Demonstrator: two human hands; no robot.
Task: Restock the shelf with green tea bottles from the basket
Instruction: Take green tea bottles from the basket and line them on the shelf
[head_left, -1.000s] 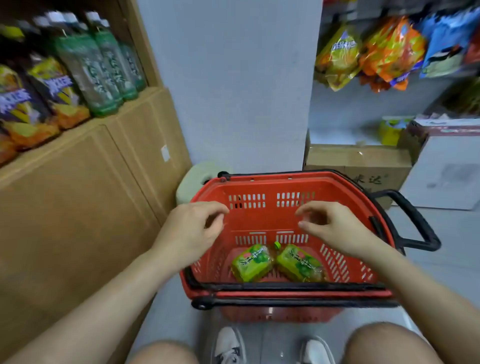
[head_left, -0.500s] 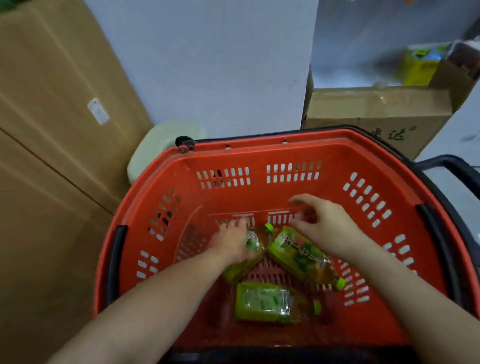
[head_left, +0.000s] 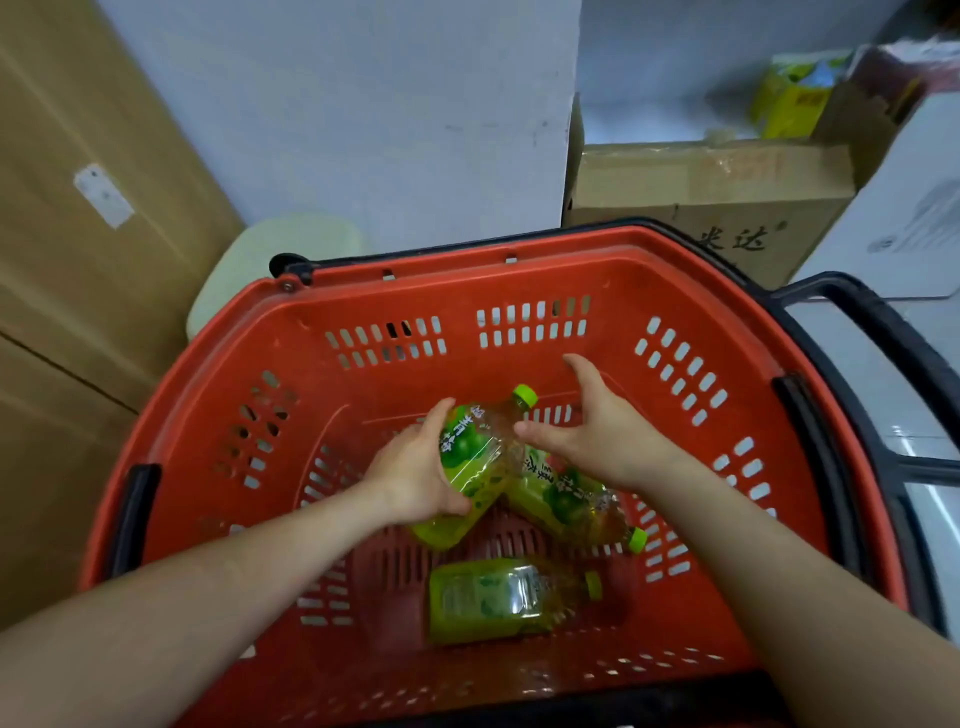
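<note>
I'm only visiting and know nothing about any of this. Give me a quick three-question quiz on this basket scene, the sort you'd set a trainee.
1. How many green tea bottles are inside the red basket?
2. True or false: the left hand holds nothing.
3. The bottle nearest the person lies on its side with its cap toward: A) the person's left, B) the person's right, C) straight up.

Key
1. Three.
2. False: it grips a green tea bottle.
3. B.
</note>
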